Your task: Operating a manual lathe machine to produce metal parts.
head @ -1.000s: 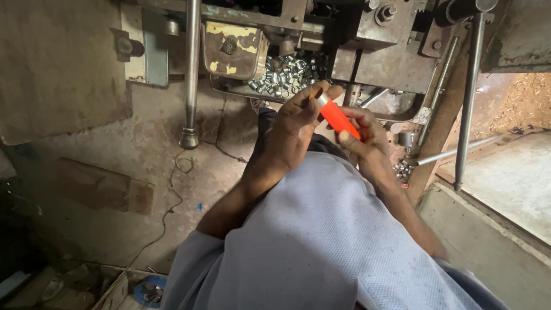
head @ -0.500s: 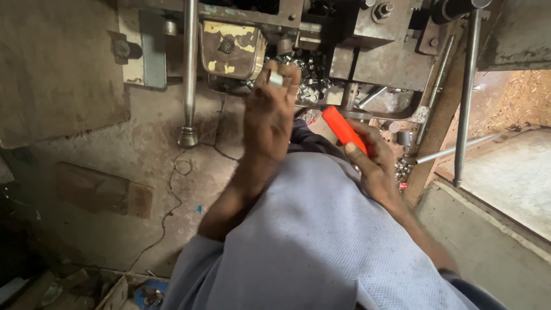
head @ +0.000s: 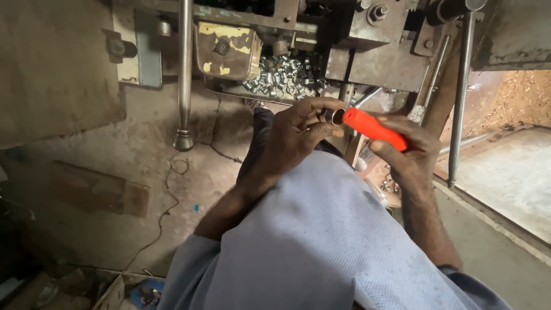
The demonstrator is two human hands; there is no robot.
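My left hand (head: 298, 135) pinches a small dark metal ring (head: 331, 116) and presses it against the tip of an orange-red rod (head: 373, 128). My right hand (head: 404, 155) grips that rod by its lower end, angled up and to the left. Both hands meet just below a tray heaped with several small shiny metal rings (head: 284, 73). My light blue sleeves and shirt (head: 321, 247) fill the lower middle of the view.
A worn metal machine (head: 367, 54) spans the top, with a yellowed block (head: 224, 50) at its left. A vertical steel rod (head: 185, 74) hangs left of the tray, another thin rod (head: 459, 97) at right. A concrete ledge (head: 505, 172) lies right; scraps (head: 140, 293) sit bottom left.
My left hand reached up to the tray of rings, then came back down with a ring to the rod's tip. My right hand kept the rod nearly still.
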